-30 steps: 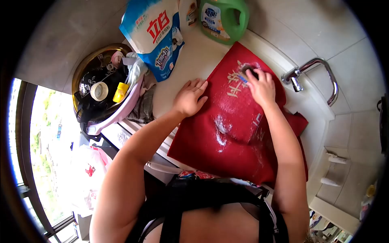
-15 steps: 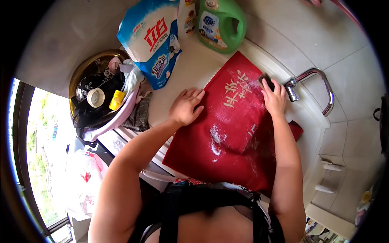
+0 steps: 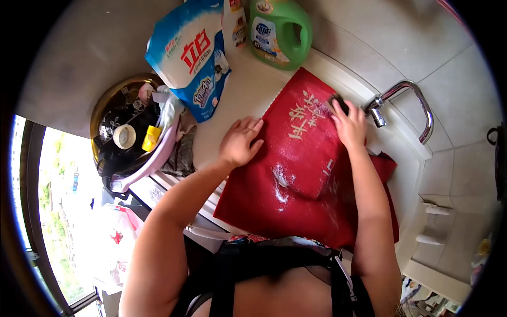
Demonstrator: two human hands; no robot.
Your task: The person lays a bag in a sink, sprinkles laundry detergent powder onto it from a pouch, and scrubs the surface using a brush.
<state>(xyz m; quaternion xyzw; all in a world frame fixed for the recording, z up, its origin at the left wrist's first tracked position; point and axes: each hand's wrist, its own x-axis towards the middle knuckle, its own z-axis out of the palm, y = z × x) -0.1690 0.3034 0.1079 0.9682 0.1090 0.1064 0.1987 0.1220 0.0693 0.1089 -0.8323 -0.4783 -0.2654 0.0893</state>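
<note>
A red cloth (image 3: 253, 195) with pale gold lettering lies spread over the white sink (image 3: 253, 79), with white powder or suds on its middle and upper part. My right hand (image 3: 350, 124) is closed around a dark scrub brush (image 3: 339, 104), whose bristles rest on the cloth near its upper right edge; my fingers hide part of it. On the cloth's left edge lies my left hand (image 3: 242, 142), flat with the fingers stretched out, holding nothing.
A chrome faucet (image 3: 417, 90) stands at the right. Behind the cloth are a blue-and-white detergent bag (image 3: 193, 58), a green detergent jug (image 3: 282, 53) and another bottle (image 3: 235, 26). A pink basin (image 3: 153, 164) with laundry, a yellow cap and a round white lid sits left.
My right hand has shifted slightly left with the brush along the cloth. My left hand stays at the cloth's left edge. The whole view has moved a little.
</note>
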